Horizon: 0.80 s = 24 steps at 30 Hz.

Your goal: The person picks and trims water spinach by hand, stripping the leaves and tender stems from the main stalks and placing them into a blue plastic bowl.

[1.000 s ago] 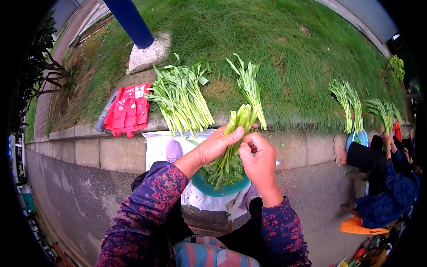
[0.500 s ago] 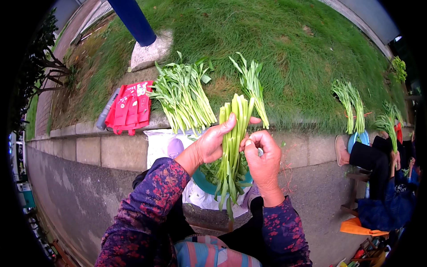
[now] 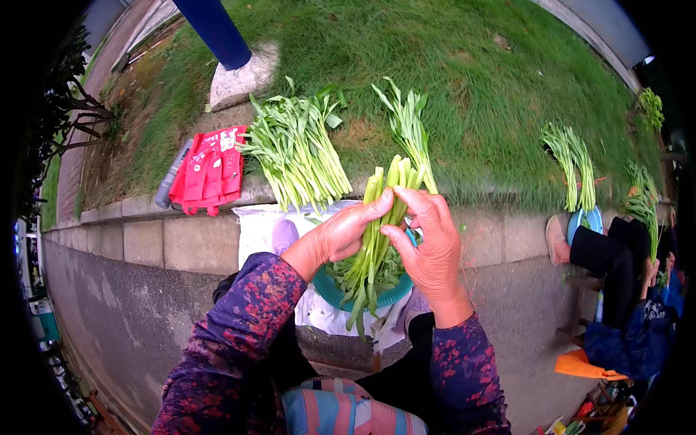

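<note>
A bunch of leafy green stems [image 3: 371,254] stands between my two hands, cut ends up and leaves hanging down. My left hand [image 3: 344,233] is wrapped round its left side, thumb across the stems. From the right, my right hand [image 3: 429,250] closes on the upper stems, fingers curled behind and thumb in front. Below the bunch sits a teal basin [image 3: 391,296] with loose green leaves in it, resting on a white plastic sheet [image 3: 254,235]. Beyond my hands a large pile of the same greens [image 3: 297,156] and a smaller bunch [image 3: 413,134] lie on the curb and grass.
A red bag [image 3: 210,170] and a grey cylinder [image 3: 172,177] lie left of the pile, near a blue post [image 3: 217,36]. At the right, another person's hand [image 3: 651,272] holds greens beside a blue basin [image 3: 586,221]. Thin red strands [image 3: 470,279] lie on the pavement.
My right hand has risen and shifted from the bunch's middle to its upper stems, its fingers now wrapping behind. The bunch has tilted, tops to the right. The other person's greens dropped slightly.
</note>
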### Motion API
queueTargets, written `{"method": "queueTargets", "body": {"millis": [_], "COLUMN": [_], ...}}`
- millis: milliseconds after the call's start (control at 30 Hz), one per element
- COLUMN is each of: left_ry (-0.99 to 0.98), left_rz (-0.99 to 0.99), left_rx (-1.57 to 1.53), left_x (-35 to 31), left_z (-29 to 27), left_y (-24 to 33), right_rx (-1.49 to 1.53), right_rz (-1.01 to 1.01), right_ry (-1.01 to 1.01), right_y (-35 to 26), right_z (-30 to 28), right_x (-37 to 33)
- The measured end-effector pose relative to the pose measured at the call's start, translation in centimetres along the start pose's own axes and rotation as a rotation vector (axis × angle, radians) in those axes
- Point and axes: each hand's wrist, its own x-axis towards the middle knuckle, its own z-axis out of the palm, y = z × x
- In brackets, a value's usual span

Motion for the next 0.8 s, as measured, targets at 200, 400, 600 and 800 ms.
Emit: {"method": "queueTargets", "body": {"millis": [200, 400, 600, 800], "left_ry": [0.037, -0.106, 0.013, 0.046], "left_rz": [-0.088, 0.124, 0.247, 0.316], "left_rx": [0.068, 0.039, 0.467, 0.472], "left_x": [0.0, 0.1, 0.7, 0.6], "left_z": [-0.3, 1.0, 0.2, 0.4], "left_y": [0.1, 0.6, -0.1, -0.2], "right_rx": [-0.072, -0.058, -0.043, 0.058], "right_rz": [-0.066, -0.049, 0.054, 0.121], "right_ry": [0.031, 0.114, 0.142, 0.113], "right_y": [0.6, 0.7, 0.2, 0.3], "right_z": [-0.3, 0.2, 0.6, 0.5], "right_x": [0.0, -0.2, 0.0, 0.0]}}
